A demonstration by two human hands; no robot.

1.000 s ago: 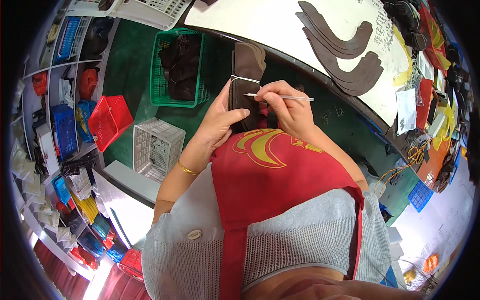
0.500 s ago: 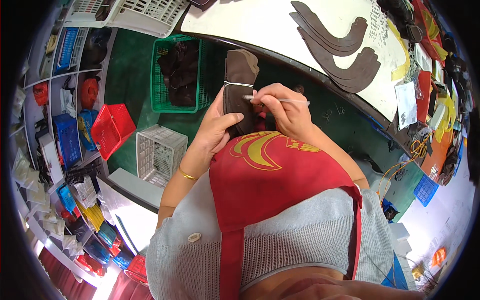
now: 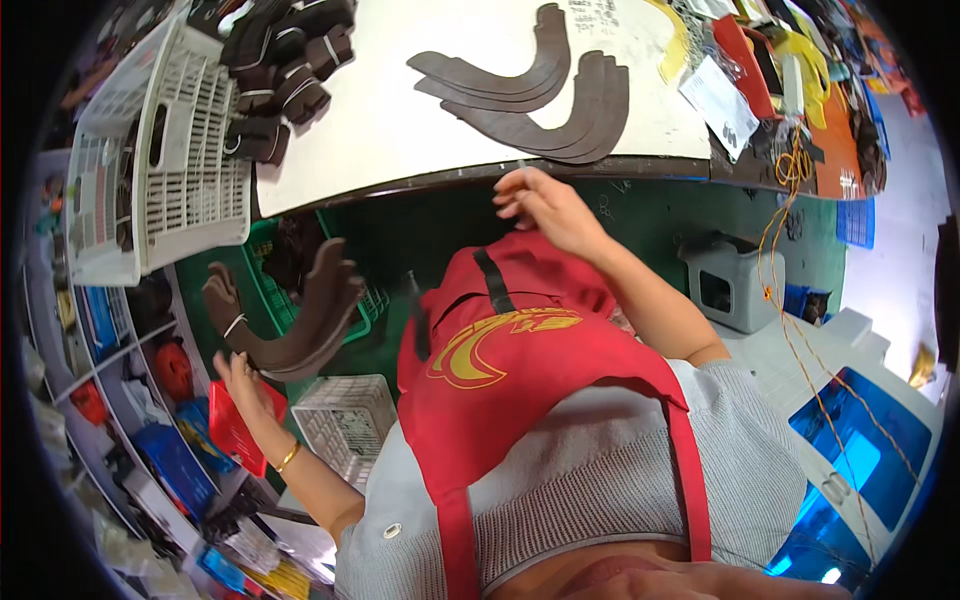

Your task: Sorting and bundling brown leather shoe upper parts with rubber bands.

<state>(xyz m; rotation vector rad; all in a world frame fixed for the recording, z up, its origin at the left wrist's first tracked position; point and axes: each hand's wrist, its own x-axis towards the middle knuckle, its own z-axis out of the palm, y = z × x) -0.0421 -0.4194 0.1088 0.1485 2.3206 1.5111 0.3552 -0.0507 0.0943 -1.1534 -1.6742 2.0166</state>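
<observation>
A bundle of dark brown curved leather-like pieces, tied with a white band near one end, hangs over the green basket in a wide U shape. My left hand is at its lower edge, fingers stretched out and fingertips touching or very near it; no grip around it shows. My right hand is raised in front of the table edge with bent fingers. A pale tip of a slim pen shows just above those fingers; the rest is hidden.
Brown curved pieces lie stacked on the white table. Banded brown bundles sit by a white crate at the left. Below are a green basket, a white basket and a grey stool.
My left hand has moved left, away from my right hand, and the brown bundle has gone from upright in it to spread over the green basket. My view has swung; my right hand sits nearer the table.
</observation>
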